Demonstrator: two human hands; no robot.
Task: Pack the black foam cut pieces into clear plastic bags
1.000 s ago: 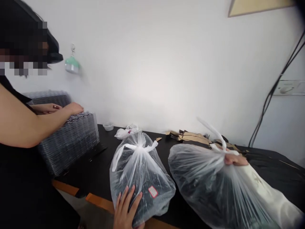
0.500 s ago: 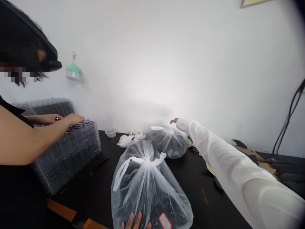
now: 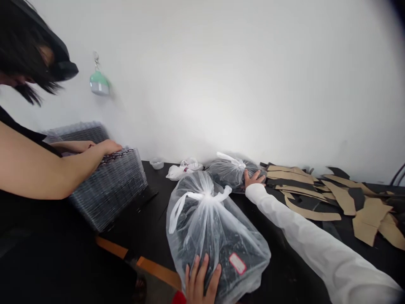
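Note:
A large translucent plastic bag (image 3: 218, 223), tied at its neck with white handles, lies at the near side of the black table. Dark contents and a red-edged label show through it. My left hand (image 3: 202, 280) rests on the bag's near side with its fingers spread. Farther back, near the wall, sits a second translucent bag (image 3: 226, 171), also tied and with dark contents. At its right side my right hand (image 3: 254, 178), in a white sleeve, lies with fingers spread against the plastic.
At the left a person in black handles items in a stack of clear packets (image 3: 110, 190). A small clear cup (image 3: 156, 163) and a white bag (image 3: 184, 169) stand by the wall. Brown and black cut pieces (image 3: 340, 196) cover the right side.
My right hand has come down from above the rear bag onto its right side, and its fingers have spread. More of my left hand shows. The view has shifted right and down.

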